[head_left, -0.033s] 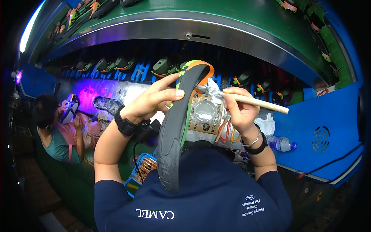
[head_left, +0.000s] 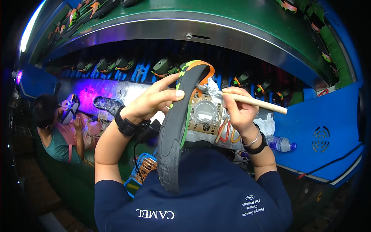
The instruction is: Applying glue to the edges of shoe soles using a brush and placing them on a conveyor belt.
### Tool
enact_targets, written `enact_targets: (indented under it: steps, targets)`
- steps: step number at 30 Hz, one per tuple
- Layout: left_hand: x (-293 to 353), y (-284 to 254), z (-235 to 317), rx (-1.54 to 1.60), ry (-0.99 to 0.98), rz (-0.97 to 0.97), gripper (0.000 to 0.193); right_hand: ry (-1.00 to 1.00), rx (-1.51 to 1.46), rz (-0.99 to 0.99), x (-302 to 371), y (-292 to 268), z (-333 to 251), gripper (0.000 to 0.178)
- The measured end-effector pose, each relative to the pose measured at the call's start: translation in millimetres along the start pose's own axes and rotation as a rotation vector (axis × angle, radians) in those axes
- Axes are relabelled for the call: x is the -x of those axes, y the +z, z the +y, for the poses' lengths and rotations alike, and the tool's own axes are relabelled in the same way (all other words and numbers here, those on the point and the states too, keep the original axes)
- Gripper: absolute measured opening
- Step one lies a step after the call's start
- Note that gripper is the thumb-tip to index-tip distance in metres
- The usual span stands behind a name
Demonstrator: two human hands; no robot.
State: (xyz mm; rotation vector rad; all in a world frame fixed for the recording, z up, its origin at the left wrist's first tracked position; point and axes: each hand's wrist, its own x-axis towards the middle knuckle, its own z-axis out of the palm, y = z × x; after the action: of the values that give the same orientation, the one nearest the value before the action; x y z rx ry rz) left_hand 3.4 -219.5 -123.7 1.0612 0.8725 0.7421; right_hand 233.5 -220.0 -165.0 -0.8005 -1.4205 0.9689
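My left hand [head_left: 156,101] grips a long shoe sole [head_left: 172,131], its thumb on the dark grey face and the other fingers behind. The sole stands on end, with a bright green and orange rim curling over at the top and the dark end hanging toward my lap. Just right of it, my right hand [head_left: 240,110] pinches a pale wooden stick-like handle [head_left: 264,105]; its working end, by the sole's rim, is hard to make out. Between my hands, a round clear dish [head_left: 205,111] sits on brown printed card [head_left: 201,127].
Red and yellow looped cords [head_left: 230,131] and a plastic bottle [head_left: 282,144] lie to the right. Behind my hands runs a blue rack [head_left: 141,71] of shoes under a metal-edged green shelf [head_left: 193,24]. At left, another person [head_left: 58,133] handles a sole [head_left: 71,108].
My right hand and the wooden handle have shifted very slightly to the left. The left hand and the sole look unchanged.
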Motion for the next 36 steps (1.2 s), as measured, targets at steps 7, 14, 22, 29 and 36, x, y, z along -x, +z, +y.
enact_targets:
  steps: [7,14,22,29,36]
  targets:
    - [-1.4,3.8,4.1,0.004,0.021,-0.001,0.071,-0.257,0.106,-0.214,14.5,-1.5,-13.2,0.01]
    - [-6.3,5.0,5.6,-0.006,0.015,0.042,0.069,-0.254,0.02,-0.425,33.3,-13.7,-35.7,0.007]
    - [-16.3,11.2,69.0,-0.161,0.154,0.253,0.057,0.076,-0.399,-0.035,46.2,-60.0,-37.3,0.011]
    - [-144.7,-4.0,211.1,-0.399,0.639,0.411,0.042,0.085,-0.251,0.395,101.8,-114.7,-42.8,0.009]
    - [-327.7,98.4,212.1,-1.026,0.099,0.194,0.066,0.085,-0.144,0.685,140.9,-129.0,-50.9,0.01]
